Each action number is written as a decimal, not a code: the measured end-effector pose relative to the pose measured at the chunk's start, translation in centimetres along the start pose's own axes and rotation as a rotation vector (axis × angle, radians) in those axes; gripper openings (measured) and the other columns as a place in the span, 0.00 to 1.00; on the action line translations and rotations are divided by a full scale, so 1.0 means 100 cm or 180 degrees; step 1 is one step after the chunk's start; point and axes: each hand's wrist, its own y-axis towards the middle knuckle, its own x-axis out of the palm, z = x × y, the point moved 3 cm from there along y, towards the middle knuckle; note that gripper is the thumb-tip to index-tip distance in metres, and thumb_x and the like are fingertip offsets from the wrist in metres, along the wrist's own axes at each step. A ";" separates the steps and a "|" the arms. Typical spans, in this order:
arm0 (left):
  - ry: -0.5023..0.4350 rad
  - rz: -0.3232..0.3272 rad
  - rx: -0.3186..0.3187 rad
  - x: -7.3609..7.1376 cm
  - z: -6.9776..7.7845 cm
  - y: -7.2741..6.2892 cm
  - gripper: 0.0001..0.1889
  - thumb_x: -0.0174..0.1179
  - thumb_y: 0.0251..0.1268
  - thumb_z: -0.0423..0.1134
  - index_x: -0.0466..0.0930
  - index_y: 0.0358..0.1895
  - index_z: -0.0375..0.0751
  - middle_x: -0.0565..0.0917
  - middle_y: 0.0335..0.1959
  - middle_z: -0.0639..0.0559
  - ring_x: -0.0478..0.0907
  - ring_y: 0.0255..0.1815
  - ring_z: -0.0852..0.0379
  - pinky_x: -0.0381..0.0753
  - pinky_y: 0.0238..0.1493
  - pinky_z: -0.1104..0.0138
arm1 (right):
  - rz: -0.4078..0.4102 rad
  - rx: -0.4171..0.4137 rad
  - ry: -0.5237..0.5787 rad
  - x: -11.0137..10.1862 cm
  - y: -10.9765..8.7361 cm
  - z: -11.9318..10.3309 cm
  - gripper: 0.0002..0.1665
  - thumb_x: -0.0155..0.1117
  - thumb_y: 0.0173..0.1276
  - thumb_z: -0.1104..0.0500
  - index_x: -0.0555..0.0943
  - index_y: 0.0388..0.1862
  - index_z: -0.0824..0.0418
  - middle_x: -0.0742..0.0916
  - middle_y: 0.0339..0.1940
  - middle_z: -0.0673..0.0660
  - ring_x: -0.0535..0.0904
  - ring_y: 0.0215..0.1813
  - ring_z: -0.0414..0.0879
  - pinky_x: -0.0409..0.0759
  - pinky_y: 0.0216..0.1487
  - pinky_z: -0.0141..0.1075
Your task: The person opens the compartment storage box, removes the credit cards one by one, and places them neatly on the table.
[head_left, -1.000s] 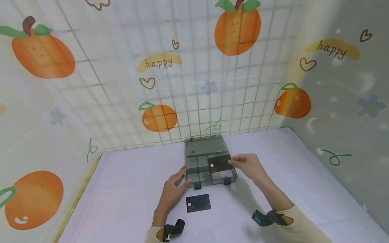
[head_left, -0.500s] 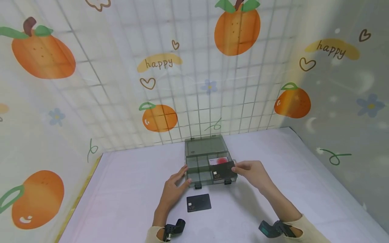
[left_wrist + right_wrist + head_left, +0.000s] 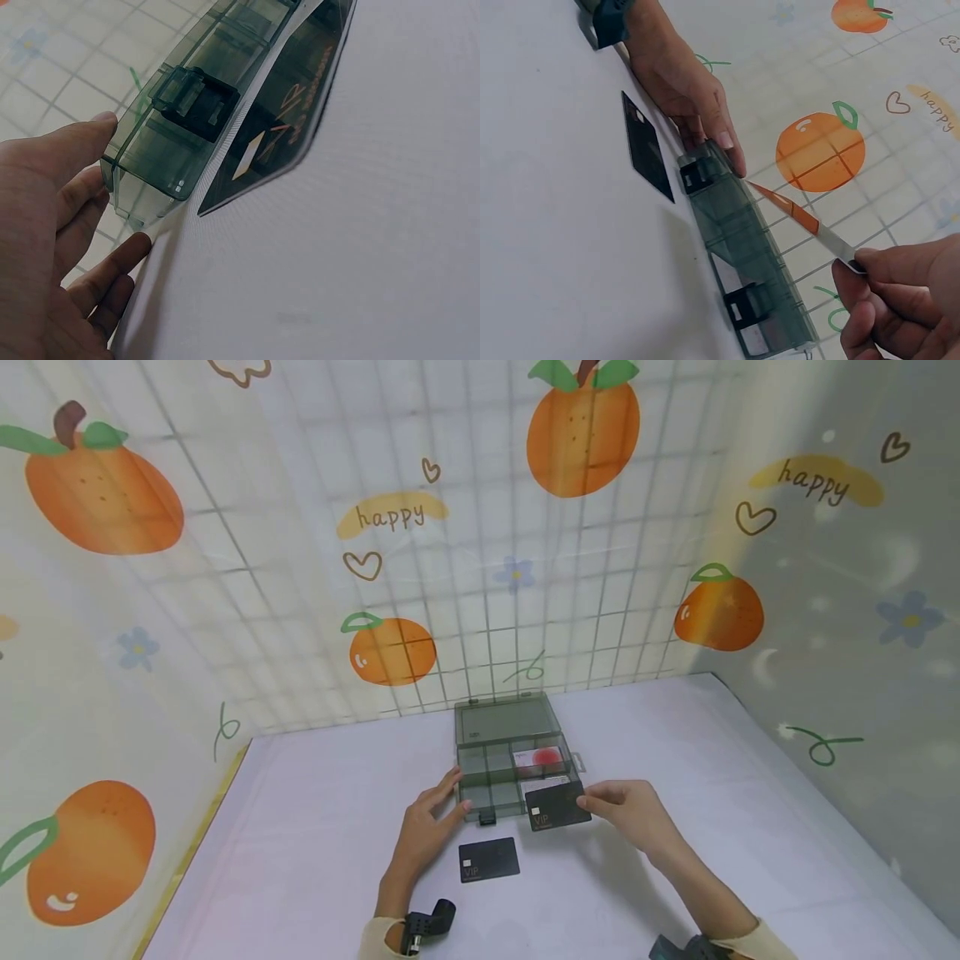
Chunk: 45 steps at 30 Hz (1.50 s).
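My right hand pinches a black VIP card by its right edge between thumb and fingers. The card is held over the front right corner of a clear green divided box, hiding one latch. In the right wrist view this card shows nearly edge-on, tilted above the box. My left hand touches the box's left end, thumb at the front corner and fingers along the side. A second black VIP card lies flat on the table in front of the box.
The box's lid is swung back toward the wall. A white card with a red circle sits in the back right compartment, a pale card in the front right one. White cloth covers the table; a patterned curtain hangs behind.
My right hand has drawn the black card from over the back right compartment toward me, past the front edge, uncovering the red-circled card. The left hand stays at the box.
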 end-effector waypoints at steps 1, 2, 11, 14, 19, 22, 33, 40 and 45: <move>-0.0001 0.0000 0.0000 0.000 0.000 0.000 0.32 0.62 0.66 0.61 0.73 0.71 0.56 0.69 0.71 0.70 0.68 0.70 0.51 0.61 0.71 0.46 | 0.0005 0.0006 0.0010 0.001 -0.001 0.001 0.17 0.73 0.65 0.49 0.89 0.46 0.59 0.90 0.45 0.54 0.82 0.55 0.54 0.77 0.56 0.57; 0.0005 0.0002 -0.0004 0.000 0.000 0.000 0.32 0.62 0.66 0.62 0.73 0.71 0.56 0.69 0.71 0.70 0.68 0.71 0.51 0.61 0.71 0.46 | 0.0009 0.0007 0.0024 0.002 -0.002 0.002 0.17 0.73 0.65 0.49 0.89 0.45 0.60 0.90 0.45 0.55 0.82 0.55 0.54 0.77 0.56 0.56; -0.0009 -0.0007 -0.0028 0.000 0.000 0.000 0.32 0.62 0.66 0.61 0.73 0.71 0.56 0.68 0.72 0.70 0.67 0.71 0.50 0.60 0.71 0.45 | 0.0045 -0.0050 0.0131 0.007 -0.011 0.006 0.15 0.75 0.63 0.52 0.89 0.43 0.62 0.90 0.42 0.56 0.84 0.51 0.53 0.80 0.54 0.53; -0.0008 -0.0005 -0.0023 0.000 -0.001 0.000 0.31 0.62 0.67 0.61 0.73 0.71 0.56 0.69 0.72 0.69 0.67 0.71 0.50 0.61 0.71 0.45 | 0.0047 -0.0085 0.0107 0.009 -0.014 0.007 0.15 0.75 0.63 0.53 0.89 0.42 0.62 0.90 0.42 0.57 0.84 0.52 0.54 0.80 0.54 0.53; 0.0003 -0.0007 -0.0004 0.000 -0.002 0.000 0.31 0.62 0.67 0.60 0.73 0.71 0.55 0.68 0.72 0.70 0.67 0.71 0.51 0.61 0.71 0.45 | 0.0045 -0.0020 0.0043 0.013 -0.015 0.008 0.14 0.75 0.63 0.53 0.89 0.42 0.62 0.90 0.42 0.57 0.84 0.53 0.56 0.78 0.56 0.55; 0.0008 -0.0002 0.0011 0.000 -0.001 0.000 0.32 0.62 0.67 0.61 0.73 0.71 0.56 0.69 0.72 0.70 0.68 0.71 0.50 0.61 0.71 0.45 | 0.0043 0.0025 0.0017 0.016 -0.015 0.011 0.13 0.75 0.63 0.53 0.89 0.40 0.61 0.91 0.41 0.57 0.83 0.54 0.57 0.77 0.57 0.56; 0.0004 -0.0010 -0.0026 0.000 -0.001 0.000 0.31 0.63 0.67 0.60 0.73 0.71 0.58 0.68 0.71 0.71 0.68 0.71 0.51 0.61 0.71 0.45 | -0.0003 0.0104 0.0058 0.026 -0.014 0.027 0.09 0.75 0.62 0.54 0.90 0.37 0.58 0.90 0.41 0.54 0.83 0.53 0.55 0.77 0.56 0.56; 0.0022 -0.0002 -0.0024 0.000 -0.001 0.000 0.31 0.63 0.66 0.60 0.73 0.71 0.58 0.68 0.72 0.70 0.68 0.71 0.51 0.61 0.71 0.46 | -0.0078 0.0136 -0.0164 0.030 -0.010 0.036 0.10 0.75 0.62 0.52 0.89 0.36 0.56 0.90 0.37 0.52 0.81 0.46 0.48 0.79 0.43 0.45; 0.0021 -0.0024 -0.0023 0.001 -0.001 0.000 0.31 0.62 0.67 0.60 0.73 0.71 0.57 0.68 0.72 0.70 0.67 0.71 0.51 0.61 0.71 0.45 | -0.0091 0.0153 -0.0274 0.032 -0.007 0.040 0.07 0.75 0.61 0.54 0.89 0.33 0.56 0.89 0.36 0.52 0.79 0.39 0.46 0.76 0.35 0.38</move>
